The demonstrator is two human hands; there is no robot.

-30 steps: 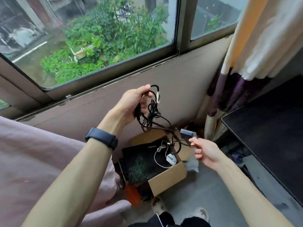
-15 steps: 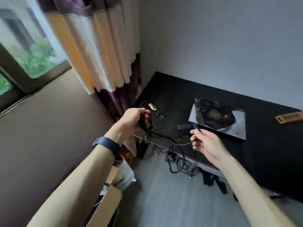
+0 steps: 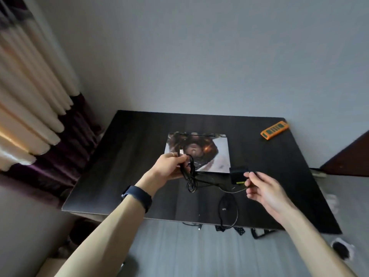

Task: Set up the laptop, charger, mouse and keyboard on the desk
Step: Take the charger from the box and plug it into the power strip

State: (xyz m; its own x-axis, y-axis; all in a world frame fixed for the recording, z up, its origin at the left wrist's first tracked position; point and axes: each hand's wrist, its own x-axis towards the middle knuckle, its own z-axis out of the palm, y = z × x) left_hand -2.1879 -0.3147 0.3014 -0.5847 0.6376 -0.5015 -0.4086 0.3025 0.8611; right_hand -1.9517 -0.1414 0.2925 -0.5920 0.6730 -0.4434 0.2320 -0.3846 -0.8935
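A closed laptop (image 3: 211,152) with a picture on its lid lies in the middle of the black desk (image 3: 123,160). Over its near edge my left hand (image 3: 169,166) grips a bundle of black charger cable (image 3: 189,176) with a light plug end sticking up. My right hand (image 3: 261,188) holds the cable right beside the black charger brick (image 3: 238,175), which sits just off the laptop's near right corner. A loop of the cable (image 3: 227,212) hangs down past the desk's front edge. No mouse or keyboard is in sight.
An orange remote-like object (image 3: 275,130) lies at the desk's far right. Striped curtains (image 3: 30,108) hang at the left. A cardboard box corner (image 3: 48,266) shows bottom left. Cables and dark items (image 3: 239,229) lie on the floor under the desk front.
My view has swung from the window and the box on the floor round to the desk. Both hands carried the charger and its cable along and now hold them over the desk.
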